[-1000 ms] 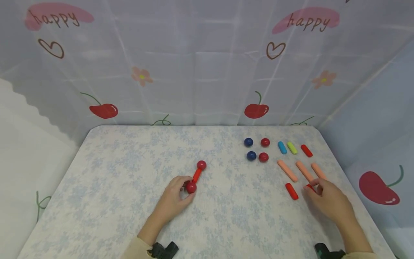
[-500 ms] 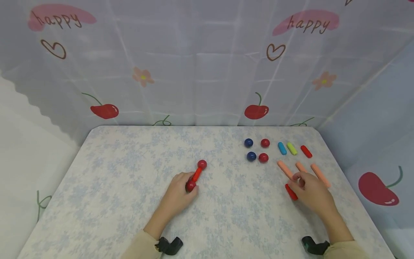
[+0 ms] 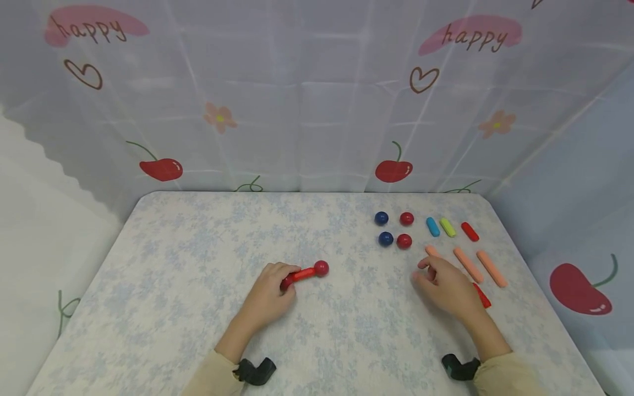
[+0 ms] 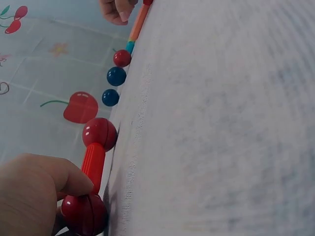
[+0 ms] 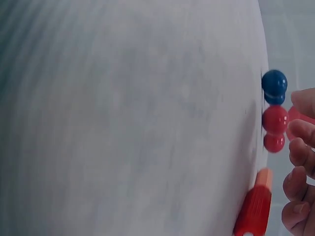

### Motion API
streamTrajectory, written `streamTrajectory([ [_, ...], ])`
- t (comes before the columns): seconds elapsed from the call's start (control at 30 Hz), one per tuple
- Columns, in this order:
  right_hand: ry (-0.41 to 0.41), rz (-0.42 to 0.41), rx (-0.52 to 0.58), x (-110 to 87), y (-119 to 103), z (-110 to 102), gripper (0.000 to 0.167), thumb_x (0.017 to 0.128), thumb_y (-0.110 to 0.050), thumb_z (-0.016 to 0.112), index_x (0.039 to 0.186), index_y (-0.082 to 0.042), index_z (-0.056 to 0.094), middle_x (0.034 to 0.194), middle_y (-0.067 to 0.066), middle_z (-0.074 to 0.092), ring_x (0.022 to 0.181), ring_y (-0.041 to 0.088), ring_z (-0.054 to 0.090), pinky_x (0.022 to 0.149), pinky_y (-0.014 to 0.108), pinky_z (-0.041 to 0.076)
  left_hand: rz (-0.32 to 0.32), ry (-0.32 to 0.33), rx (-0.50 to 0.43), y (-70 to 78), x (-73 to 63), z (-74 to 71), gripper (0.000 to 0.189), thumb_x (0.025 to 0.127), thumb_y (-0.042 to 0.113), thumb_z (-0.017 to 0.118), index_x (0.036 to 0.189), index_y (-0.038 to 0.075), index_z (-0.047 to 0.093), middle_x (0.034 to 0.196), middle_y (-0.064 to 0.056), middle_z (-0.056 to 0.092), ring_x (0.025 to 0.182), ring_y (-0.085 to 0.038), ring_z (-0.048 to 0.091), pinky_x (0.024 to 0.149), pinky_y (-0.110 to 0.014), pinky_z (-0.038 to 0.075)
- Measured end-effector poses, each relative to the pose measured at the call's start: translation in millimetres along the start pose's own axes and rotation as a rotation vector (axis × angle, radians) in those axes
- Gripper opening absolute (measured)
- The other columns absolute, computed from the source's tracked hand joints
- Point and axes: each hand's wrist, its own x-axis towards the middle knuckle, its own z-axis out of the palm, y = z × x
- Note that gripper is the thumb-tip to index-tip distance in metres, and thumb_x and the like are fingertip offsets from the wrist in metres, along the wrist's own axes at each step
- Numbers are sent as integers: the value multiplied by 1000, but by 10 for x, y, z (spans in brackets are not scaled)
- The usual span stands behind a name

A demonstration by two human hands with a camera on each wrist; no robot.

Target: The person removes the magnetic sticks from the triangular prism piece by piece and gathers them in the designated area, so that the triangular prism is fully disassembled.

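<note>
A short red stick (image 3: pixel 304 274) with a red ball at each end, like a toy building piece, lies left of the table's middle. My left hand (image 3: pixel 267 294) grips its near ball (image 4: pixel 84 214), a finger reaching onto the stick's lower end. The far ball (image 3: pixel 321 268) stands free of the fingers, pointing right. My right hand (image 3: pixel 448 289) hovers over the right side of the table with loosely curled fingers and nothing between them. Under its wrist side shows a short red stick (image 3: pixel 481 295). The hand partly hides an orange stick (image 3: pixel 431 251).
Two blue balls (image 3: pixel 386 238) and two red balls (image 3: pixel 404 241) sit in a square at the back right. Beside them lie short sticks: blue (image 3: pixel 432 226), yellow-green (image 3: pixel 448 227) and red (image 3: pixel 470 231). Two more long orange sticks (image 3: pixel 492 269) lie nearer the right edge.
My right hand has moved left from the near red sticks, uncovering one of them. My left hand has swung the piece's far ball to the right and toward me.
</note>
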Motion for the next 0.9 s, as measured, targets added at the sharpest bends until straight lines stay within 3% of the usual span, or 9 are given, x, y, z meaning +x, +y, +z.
streamTrajectory([
  [0.4, -53, -84, 73, 200, -407, 228, 29, 93, -34, 69, 114, -14, 64, 82, -1, 53, 66, 14, 47, 58, 27, 39, 4, 32, -44, -30, 52, 62, 22, 90, 28, 75, 111, 25, 74, 109, 11, 67, 101, -9, 53, 81, -31, 49],
  [0.6, -152, -152, 170, 332, -644, 353, 32, 93, -34, 70, 119, -17, 63, 89, -3, 55, 73, 14, 50, 64, 28, 44, 3, 50, -88, -80, 63, 101, 22, 89, 28, 75, 111, 26, 75, 104, 12, 66, 99, -7, 52, 79, -29, 48],
  [0.77, -270, -235, 187, 428, -829, 458, 43, 90, -34, 74, 129, -21, 61, 97, -5, 58, 74, 11, 50, 69, 27, 45, 5, 38, -104, -101, 83, 118, 25, 90, 29, 74, 115, 26, 75, 105, 12, 65, 99, -7, 51, 78, -28, 46],
  [0.9, -313, -308, 193, 486, -964, 542, 47, 89, -33, 75, 132, -22, 60, 100, -4, 59, 72, 10, 49, 69, 27, 44, 7, 21, -101, -118, 99, 133, 26, 91, 30, 73, 117, 29, 74, 105, 13, 64, 97, -6, 50, 77, -27, 45],
])
